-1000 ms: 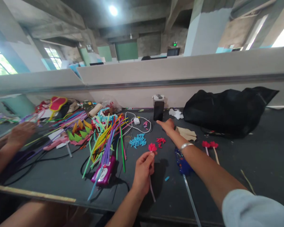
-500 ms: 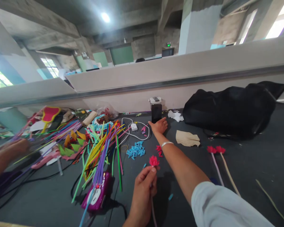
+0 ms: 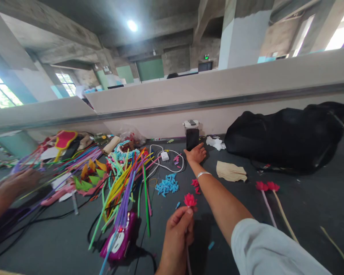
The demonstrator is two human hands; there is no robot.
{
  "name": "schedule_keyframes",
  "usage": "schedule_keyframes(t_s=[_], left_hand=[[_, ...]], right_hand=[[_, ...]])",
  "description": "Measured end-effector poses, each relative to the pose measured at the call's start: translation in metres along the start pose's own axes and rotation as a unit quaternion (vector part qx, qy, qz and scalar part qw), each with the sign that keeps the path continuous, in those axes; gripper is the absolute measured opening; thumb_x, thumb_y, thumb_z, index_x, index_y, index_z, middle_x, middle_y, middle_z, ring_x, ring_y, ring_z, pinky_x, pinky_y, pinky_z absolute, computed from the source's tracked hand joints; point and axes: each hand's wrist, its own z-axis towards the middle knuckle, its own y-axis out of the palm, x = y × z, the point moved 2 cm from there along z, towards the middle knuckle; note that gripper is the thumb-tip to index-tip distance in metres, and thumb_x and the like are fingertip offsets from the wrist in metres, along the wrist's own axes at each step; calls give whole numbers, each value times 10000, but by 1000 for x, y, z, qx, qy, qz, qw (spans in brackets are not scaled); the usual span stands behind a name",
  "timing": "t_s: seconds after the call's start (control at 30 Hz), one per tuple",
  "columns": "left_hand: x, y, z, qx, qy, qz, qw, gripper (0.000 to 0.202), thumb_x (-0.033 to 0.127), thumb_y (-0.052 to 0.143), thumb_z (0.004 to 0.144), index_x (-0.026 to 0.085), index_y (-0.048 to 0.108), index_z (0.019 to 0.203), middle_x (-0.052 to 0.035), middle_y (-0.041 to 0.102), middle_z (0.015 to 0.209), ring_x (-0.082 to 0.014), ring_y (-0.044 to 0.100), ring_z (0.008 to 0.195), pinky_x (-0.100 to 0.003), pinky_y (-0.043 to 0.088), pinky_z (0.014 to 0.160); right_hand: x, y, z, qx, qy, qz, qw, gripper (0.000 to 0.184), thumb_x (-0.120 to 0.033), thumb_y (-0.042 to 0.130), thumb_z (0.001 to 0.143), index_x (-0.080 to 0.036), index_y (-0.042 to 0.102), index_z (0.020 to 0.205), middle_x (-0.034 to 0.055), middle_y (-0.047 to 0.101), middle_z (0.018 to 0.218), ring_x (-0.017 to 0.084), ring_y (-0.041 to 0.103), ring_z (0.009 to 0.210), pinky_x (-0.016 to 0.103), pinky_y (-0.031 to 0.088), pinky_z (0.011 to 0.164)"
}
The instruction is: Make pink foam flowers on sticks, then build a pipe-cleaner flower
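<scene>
My left hand (image 3: 180, 228) pinches the stem of a pinkish-red craft flower (image 3: 190, 200), whose bloom stands upright above the thumb and forefinger. Its pale stem hangs below the fist. My right hand (image 3: 196, 154) is stretched far forward at the foot of a black phone (image 3: 192, 138), with fingers spread; whether it touches the phone I cannot tell. Between the hands lie small red pieces (image 3: 195, 186), partly behind my right forearm. Left of them is a heap of blue pieces (image 3: 167, 185).
Bundled fuzzy sticks (image 3: 125, 187) and a purple device (image 3: 119, 238) lie to the left. Two finished-looking red flowers (image 3: 267, 186), a tan cloth (image 3: 231, 171) and a black bag (image 3: 283, 139) are at right. A co-worker's hand (image 3: 20, 183) works at far left.
The view has shifted slightly, so everything sits a little lower and further right. Both my hands keep nearly the same pose, the left still holding the flower.
</scene>
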Motion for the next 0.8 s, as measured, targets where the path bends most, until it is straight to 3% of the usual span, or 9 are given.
schedule_keyframes(t_s=[0.47,0.8], left_hand=[[-2,0,2,-3,-12,6,1000,500,532,810,603,121,690,861,94,338,469,-27,196,395,-208,111,399],[0,2,-2,-2,-16,9,1000,477,511,820,601,127,673,843,91,346,485,-25,198,405,-208,109,413]], right_hand=[[4,5,16,-12,-32,-20,999,380,-347,597,928,-159,555,1255,104,580,1261,236,606,1076,451,520,893],[6,2,12,-23,-41,-14,999,385,-347,599,926,-157,554,1257,107,576,1268,239,602,1083,454,517,899]])
